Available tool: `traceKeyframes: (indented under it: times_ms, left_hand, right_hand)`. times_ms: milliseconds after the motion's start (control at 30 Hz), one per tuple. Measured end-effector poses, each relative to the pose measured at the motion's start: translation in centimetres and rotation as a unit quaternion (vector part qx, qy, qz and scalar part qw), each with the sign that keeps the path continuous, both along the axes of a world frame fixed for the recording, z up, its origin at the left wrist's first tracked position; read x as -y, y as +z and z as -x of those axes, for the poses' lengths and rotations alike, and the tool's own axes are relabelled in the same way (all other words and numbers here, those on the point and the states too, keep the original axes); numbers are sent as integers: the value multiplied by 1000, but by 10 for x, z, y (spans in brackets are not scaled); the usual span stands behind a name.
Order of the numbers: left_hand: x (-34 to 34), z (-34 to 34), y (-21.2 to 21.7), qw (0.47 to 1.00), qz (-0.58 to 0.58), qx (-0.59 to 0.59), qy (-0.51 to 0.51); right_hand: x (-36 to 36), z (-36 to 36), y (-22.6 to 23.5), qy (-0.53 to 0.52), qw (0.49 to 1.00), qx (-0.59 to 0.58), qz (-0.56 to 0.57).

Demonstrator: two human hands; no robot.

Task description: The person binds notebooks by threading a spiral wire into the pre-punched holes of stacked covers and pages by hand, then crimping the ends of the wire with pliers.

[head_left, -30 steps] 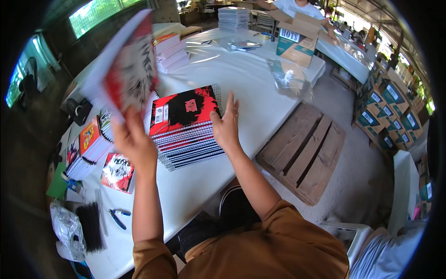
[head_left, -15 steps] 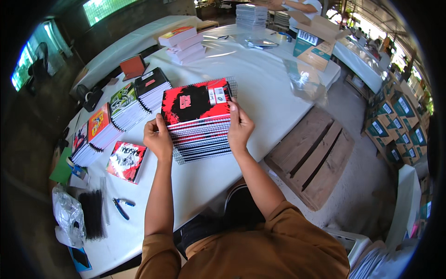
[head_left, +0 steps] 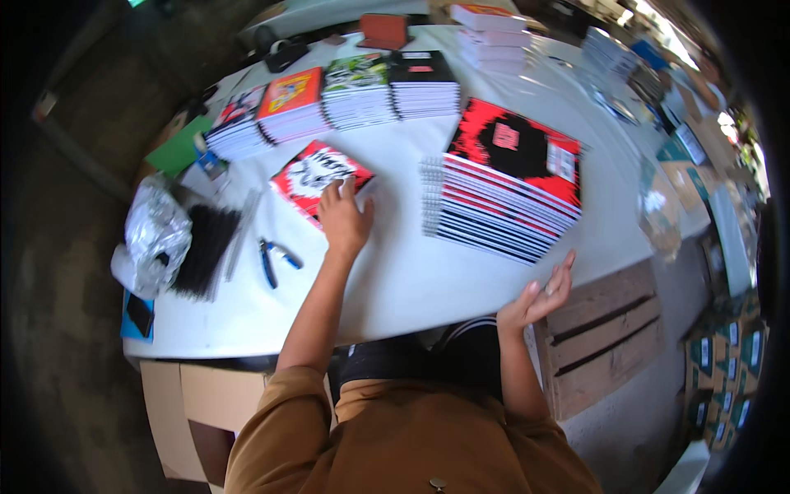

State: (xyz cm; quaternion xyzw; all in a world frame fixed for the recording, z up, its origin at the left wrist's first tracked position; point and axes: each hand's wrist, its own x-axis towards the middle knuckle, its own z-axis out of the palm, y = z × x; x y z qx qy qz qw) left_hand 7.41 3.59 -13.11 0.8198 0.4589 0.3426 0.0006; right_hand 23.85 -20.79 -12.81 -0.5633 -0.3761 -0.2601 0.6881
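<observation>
Head view: left hand (head_left: 343, 221) lies flat, fingers spread, touching the lower edge of a single red, white and black notebook (head_left: 319, 174) at centre left on the white desk (head_left: 395, 272). Right hand (head_left: 539, 298) hangs open and empty off the desk's near edge, below a tall stack of red-and-black spiral notebooks (head_left: 504, 191). Blue-handled pliers (head_left: 271, 257) lie to the left.

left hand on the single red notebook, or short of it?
Touching. The head view shows the left hand with its fingertips lying over the near edge of the single red notebook on the white table, no gap between them.
</observation>
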Motion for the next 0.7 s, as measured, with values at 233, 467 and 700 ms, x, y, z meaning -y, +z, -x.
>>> traceKeyframes:
  times_ms: [233, 467, 700]
  left_hand:
    - [-14, 12, -32, 983, -130, -117, 54]
    - [-20, 11, -8, 980, 46, -192, 35]
    - [36, 1, -8, 989, 18, -131, -63]
  right_hand:
    - [-24, 56, -24, 276, 948, -41, 156]
    - [-105, 66, -16, 537, 696, -405, 251]
    - [-211, 63, -30, 397, 644, -638, 144]
